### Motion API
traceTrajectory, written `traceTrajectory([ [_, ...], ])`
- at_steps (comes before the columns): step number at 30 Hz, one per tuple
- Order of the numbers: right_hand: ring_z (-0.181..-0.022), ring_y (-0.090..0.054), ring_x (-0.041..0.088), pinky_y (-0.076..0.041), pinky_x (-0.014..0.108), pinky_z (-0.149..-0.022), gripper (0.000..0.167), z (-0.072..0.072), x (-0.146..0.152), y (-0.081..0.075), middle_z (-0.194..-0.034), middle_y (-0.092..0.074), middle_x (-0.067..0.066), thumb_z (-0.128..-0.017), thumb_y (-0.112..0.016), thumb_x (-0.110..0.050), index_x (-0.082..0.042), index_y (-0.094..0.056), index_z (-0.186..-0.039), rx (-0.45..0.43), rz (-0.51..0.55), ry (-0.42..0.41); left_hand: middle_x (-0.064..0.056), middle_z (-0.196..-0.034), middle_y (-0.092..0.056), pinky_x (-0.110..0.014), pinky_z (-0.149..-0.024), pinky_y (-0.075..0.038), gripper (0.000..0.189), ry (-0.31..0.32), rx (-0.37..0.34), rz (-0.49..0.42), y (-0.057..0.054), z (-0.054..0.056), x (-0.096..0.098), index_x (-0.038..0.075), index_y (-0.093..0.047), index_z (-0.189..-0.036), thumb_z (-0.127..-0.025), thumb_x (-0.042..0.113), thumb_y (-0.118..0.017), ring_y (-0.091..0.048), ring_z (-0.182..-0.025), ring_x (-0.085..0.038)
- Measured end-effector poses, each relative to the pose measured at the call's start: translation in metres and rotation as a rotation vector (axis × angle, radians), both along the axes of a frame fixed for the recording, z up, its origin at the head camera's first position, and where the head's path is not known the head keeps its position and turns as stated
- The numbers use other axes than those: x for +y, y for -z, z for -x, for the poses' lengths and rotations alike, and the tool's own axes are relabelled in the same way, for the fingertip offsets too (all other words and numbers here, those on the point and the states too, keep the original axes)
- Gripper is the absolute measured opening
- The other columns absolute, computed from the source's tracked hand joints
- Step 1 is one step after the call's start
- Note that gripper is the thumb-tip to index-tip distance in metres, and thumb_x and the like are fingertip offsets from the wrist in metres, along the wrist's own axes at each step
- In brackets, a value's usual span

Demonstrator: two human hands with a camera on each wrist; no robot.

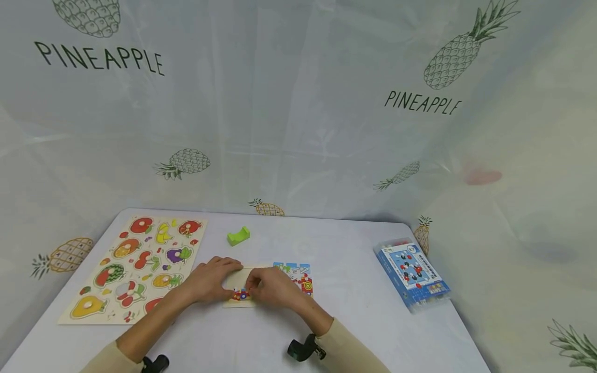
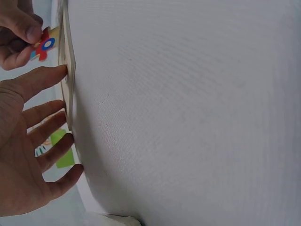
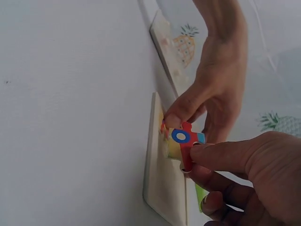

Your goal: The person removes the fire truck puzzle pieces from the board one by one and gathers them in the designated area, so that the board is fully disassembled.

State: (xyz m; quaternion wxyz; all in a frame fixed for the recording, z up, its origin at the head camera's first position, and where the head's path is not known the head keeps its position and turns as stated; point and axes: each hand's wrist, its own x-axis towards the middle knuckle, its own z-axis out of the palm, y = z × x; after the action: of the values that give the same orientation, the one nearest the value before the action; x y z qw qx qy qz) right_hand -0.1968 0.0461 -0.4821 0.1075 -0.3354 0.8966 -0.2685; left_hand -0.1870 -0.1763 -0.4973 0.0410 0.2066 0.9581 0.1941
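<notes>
A pale wooden puzzle tray lies on the table beneath both hands, with part of a colourful picture along its near side. My right hand pinches a jigsaw piece between thumb and fingers. Red, blue and yellow, with a blue-and-white circle, the piece is held tilted over the tray. My left hand rests on the tray's left side, fingers spread, thumb near its lower edge. More coloured puzzle pieces lie just right of the tray, partly hidden by the right hand.
A large fruit puzzle board covers the table's left side. Behind the tray sits a green curved block. At the right stands a blue box in clear wrapping. A pineapple-printed curtain hangs behind the table.
</notes>
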Motion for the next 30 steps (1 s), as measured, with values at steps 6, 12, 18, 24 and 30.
traceTrajectory([
  [6,-0.071,-0.053,-0.001,-0.044,0.018,-0.064,0.011,0.002,0.007,-0.01,-0.081,-0.063,-0.015,-0.09,-0.071,-0.01,-0.02,-0.07,-0.092,-0.054,0.023,0.037,-0.007,-0.139,-0.059,-0.065,-0.095,-0.043,0.064,-0.002,-0.004,0.004,0.0,0.0,0.0,0.012,-0.064,-0.134,-0.076,0.032,-0.086,-0.05,-0.13,-0.035],
  [12,-0.073,-0.054,-0.001,-0.045,0.018,-0.065,0.008,0.005,0.02,-0.015,-0.082,-0.064,-0.017,-0.093,-0.069,-0.014,-0.021,-0.07,-0.096,-0.05,0.035,0.054,-0.006,-0.139,-0.059,-0.064,-0.093,-0.043,0.065,0.001,-0.003,0.015,0.001,0.001,0.001,0.013,-0.063,-0.134,-0.076,0.033,-0.085,-0.051,-0.129,-0.034],
  [18,-0.071,-0.055,0.001,-0.046,0.02,-0.06,0.008,0.01,0.041,-0.017,-0.084,-0.064,-0.016,-0.094,-0.068,-0.016,-0.023,-0.07,-0.096,-0.073,0.049,0.09,-0.006,-0.139,-0.059,-0.063,-0.094,-0.043,0.065,0.01,0.003,0.009,0.001,0.0,0.001,0.012,-0.063,-0.134,-0.077,0.034,-0.084,-0.051,-0.129,-0.035],
  [24,-0.063,-0.06,0.006,-0.048,0.023,-0.057,0.007,0.015,0.066,-0.019,-0.083,-0.067,-0.013,-0.094,-0.067,-0.015,-0.021,-0.071,-0.093,-0.107,0.055,0.114,-0.005,-0.139,-0.059,-0.062,-0.093,-0.044,0.065,0.017,0.014,0.011,0.002,0.0,-0.001,0.013,-0.063,-0.135,-0.077,0.033,-0.084,-0.05,-0.129,-0.034],
  [30,-0.064,-0.058,0.004,-0.047,0.024,-0.059,0.004,0.017,0.087,-0.017,-0.083,-0.067,-0.013,-0.092,-0.07,-0.015,-0.018,-0.071,-0.095,-0.137,0.027,0.128,-0.005,-0.138,-0.059,-0.062,-0.092,-0.044,0.064,0.023,0.02,0.004,0.002,0.0,-0.001,0.013,-0.063,-0.134,-0.077,0.033,-0.084,-0.051,-0.129,-0.033],
])
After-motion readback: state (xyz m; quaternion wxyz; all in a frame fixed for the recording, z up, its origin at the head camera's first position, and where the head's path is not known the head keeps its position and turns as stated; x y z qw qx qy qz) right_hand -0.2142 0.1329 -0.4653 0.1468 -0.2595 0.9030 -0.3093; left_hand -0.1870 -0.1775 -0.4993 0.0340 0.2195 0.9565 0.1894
